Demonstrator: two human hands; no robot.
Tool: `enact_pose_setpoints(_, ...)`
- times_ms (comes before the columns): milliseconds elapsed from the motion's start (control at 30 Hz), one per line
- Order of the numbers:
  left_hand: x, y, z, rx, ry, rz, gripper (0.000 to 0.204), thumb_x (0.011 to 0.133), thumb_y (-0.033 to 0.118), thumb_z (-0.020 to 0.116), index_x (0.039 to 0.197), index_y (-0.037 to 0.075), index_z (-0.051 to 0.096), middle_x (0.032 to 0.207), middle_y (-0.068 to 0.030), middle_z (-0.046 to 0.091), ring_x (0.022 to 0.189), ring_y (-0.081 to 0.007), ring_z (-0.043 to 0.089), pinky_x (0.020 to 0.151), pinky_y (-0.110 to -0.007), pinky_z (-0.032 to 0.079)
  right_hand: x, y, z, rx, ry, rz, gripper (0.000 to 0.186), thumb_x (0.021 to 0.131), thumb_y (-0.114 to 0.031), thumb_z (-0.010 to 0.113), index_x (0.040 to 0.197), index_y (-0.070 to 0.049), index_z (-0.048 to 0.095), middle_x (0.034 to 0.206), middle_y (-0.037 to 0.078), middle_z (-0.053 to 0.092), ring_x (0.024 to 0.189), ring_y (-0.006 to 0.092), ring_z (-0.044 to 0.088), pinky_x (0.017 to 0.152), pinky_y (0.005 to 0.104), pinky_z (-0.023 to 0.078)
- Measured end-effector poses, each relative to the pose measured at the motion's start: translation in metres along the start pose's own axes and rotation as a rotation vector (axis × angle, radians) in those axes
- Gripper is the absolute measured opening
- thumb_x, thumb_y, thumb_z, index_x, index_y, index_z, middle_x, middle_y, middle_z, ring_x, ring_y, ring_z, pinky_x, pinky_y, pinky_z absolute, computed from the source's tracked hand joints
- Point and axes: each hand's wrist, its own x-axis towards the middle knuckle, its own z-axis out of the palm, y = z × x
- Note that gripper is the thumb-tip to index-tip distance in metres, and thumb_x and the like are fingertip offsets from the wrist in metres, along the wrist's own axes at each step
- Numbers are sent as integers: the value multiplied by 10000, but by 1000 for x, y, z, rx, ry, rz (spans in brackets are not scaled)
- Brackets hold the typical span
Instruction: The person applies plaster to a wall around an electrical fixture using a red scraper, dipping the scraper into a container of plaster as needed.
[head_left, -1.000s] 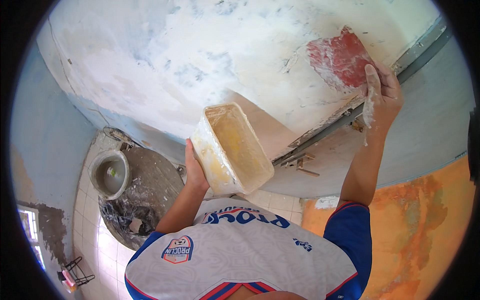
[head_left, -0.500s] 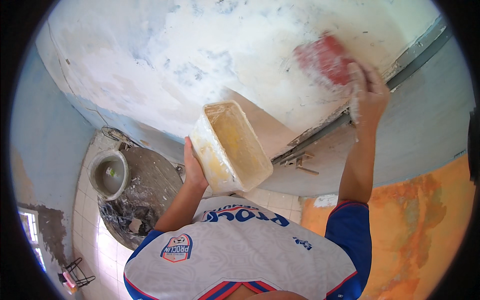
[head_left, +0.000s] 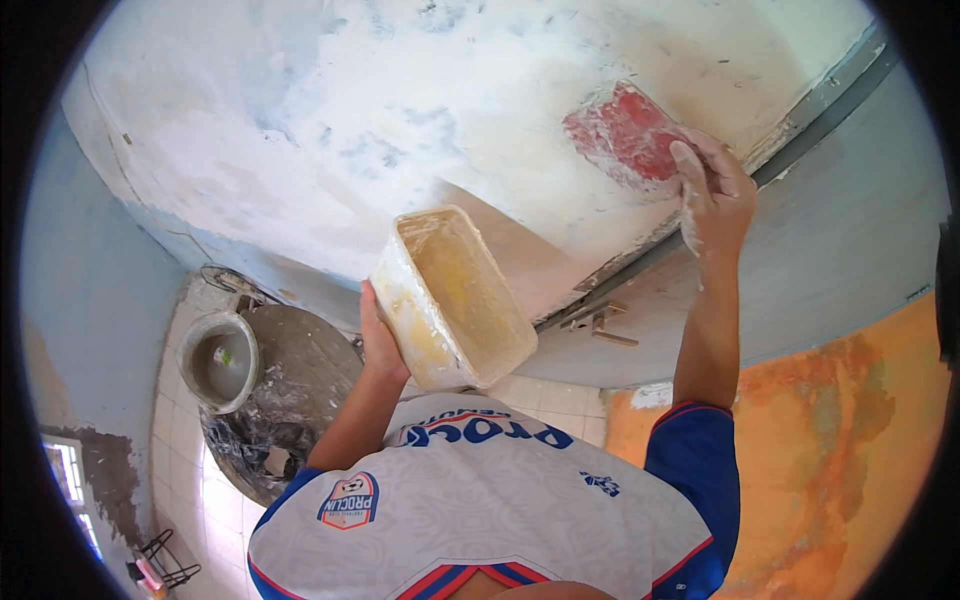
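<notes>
My right hand [head_left: 716,196], smeared with white paste, grips a flat red scraper [head_left: 625,128] streaked with white, its blade against the patchy white wall [head_left: 350,95] at the upper right. My left hand [head_left: 382,342] holds a white-and-yellowish rectangular tub [head_left: 456,305] by its left side. The tub is tilted with its mouth toward me, coated inside with pale residue, below and left of the scraper.
A round grey dusty surface [head_left: 310,350] at the lower left bears a grey bucket [head_left: 250,375] and crumpled dark plastic. Around it are floor tiles [head_left: 175,420]. A grey frame [head_left: 820,120] edges the white wall, with an orange wall [head_left: 800,460] at the lower right.
My right hand and the red scraper have moved left and slightly down across the wall. The tub in my left hand has shifted slightly left.
</notes>
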Motion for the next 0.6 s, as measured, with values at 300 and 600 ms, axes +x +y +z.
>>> enact_pose_setpoints(300, 0, 7, 3, 16, 27, 29, 689, 1050, 580, 255, 1490, 73, 412, 1434, -147, 526, 1299, -307, 532, 1105, -444, 425, -5, 17, 1, -51, 0, -62, 201, 936, -98, 722, 1112, -4, 701, 822, 18, 686, 567, 50, 555, 482, 193, 401)
enact_pose_setpoints(600, 2, 4, -4, -10, 2, 25, 691, 1052, 581, 257, 1488, 68, 414, 1432, -149, 527, 1297, -309, 534, 1102, -449, 430, -3, 12, 2, -111, 43, -35, 130, 934, -110, 718, 1034, -29, 735, 967, 53, 741, 650, 31, 570, 555, 187, 445)
